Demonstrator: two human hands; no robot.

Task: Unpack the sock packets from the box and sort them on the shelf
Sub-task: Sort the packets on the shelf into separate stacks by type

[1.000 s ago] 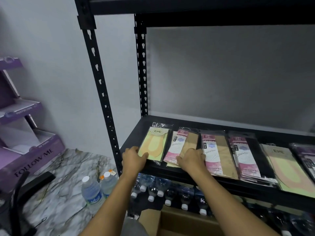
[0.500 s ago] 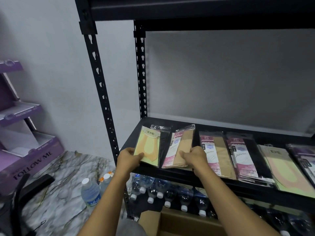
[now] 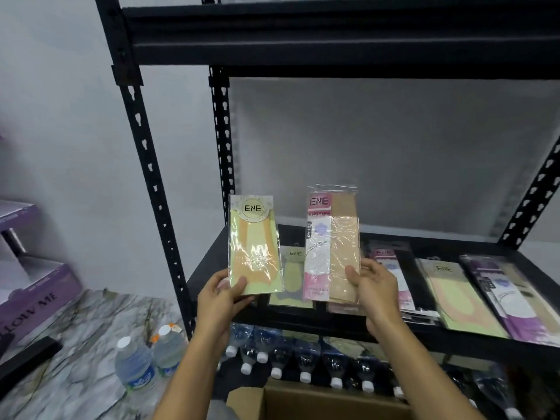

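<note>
**Two sock packets held up over the shelf for sorting**

My left hand [image 3: 221,294] has its grip clamped on a yellow ENE packet [image 3: 254,245]; my right hand [image 3: 374,287] grips a pink-and-beige ENE packet [image 3: 331,247]. Both are upright above the black shelf [image 3: 212,268]. I advise matching each to its like pile, laid flat and square. Count: two packets in hand, about five piles on the shelf, two loose water bottles [image 3: 135,366] on the floor.

Black metal shelf [image 3: 348,324] carries flat sock packets [image 3: 454,295] side by side.
</note>
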